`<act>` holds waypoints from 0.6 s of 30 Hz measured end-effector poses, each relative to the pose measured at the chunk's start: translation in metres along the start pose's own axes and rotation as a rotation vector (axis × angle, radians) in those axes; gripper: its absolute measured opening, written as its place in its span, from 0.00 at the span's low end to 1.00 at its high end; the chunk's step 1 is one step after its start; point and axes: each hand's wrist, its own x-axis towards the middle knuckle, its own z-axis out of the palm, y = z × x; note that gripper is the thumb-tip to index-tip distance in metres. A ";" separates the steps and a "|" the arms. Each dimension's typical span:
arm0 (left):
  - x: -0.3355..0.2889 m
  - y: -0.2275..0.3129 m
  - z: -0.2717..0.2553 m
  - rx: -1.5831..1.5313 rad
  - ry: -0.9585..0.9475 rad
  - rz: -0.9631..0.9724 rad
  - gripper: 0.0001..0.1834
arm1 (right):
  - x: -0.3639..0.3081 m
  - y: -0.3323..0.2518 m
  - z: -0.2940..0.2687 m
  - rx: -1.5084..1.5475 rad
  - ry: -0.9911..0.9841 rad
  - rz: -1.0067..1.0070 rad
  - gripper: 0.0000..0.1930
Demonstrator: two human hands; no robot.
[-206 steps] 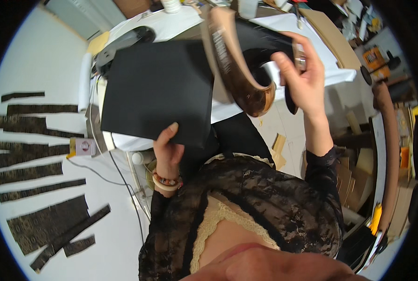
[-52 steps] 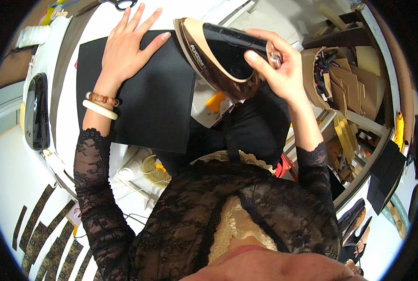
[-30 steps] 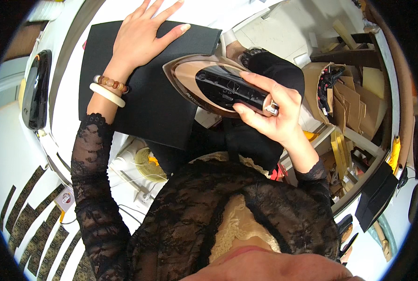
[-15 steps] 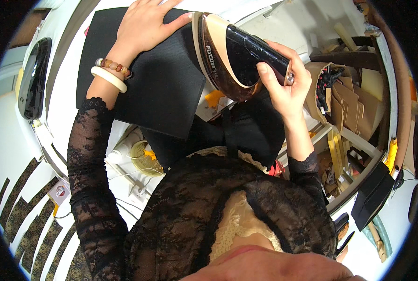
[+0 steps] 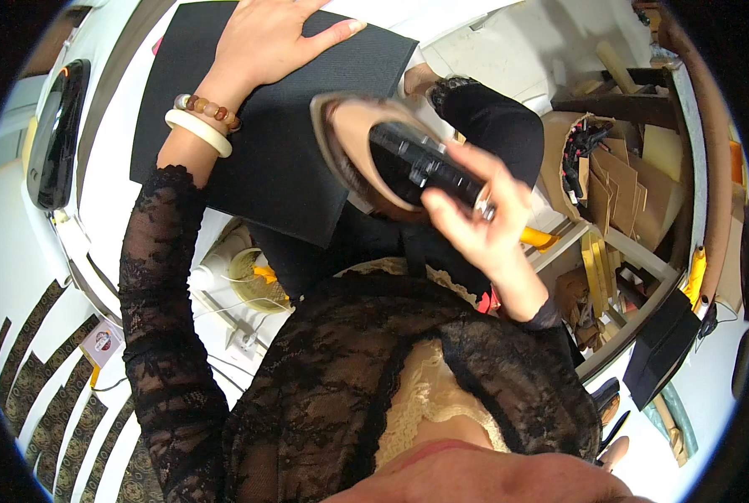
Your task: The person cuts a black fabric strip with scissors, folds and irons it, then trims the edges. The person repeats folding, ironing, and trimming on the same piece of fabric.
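The left hand (image 5: 267, 42) lay flat on the black sheet (image 5: 278, 151), likely steadying it over the desk (image 5: 110, 147) edge; the right hand (image 5: 485, 216) grasped the iron (image 5: 358, 142) by its handle.

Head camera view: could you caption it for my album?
Left hand resting on a black sheet while the right hand holds an iron at its right edge.

No legible txt; only sm. red emblem (image 5: 103, 341) on pale card (image 5: 111, 329), wording unclear.
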 end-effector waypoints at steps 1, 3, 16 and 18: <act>0.000 0.000 0.001 0.008 -0.004 0.002 0.35 | -0.002 0.002 0.001 -0.003 0.019 -0.032 0.26; 0.000 -0.001 0.000 -0.006 0.000 0.002 0.35 | 0.014 0.004 0.000 -0.045 0.060 -0.117 0.28; 0.001 -0.023 0.033 0.198 0.057 0.083 0.34 | 0.024 0.024 0.002 0.432 0.295 0.652 0.15; 0.002 -0.022 0.032 0.199 0.060 0.081 0.36 | 0.029 0.026 -0.002 0.428 0.275 0.679 0.15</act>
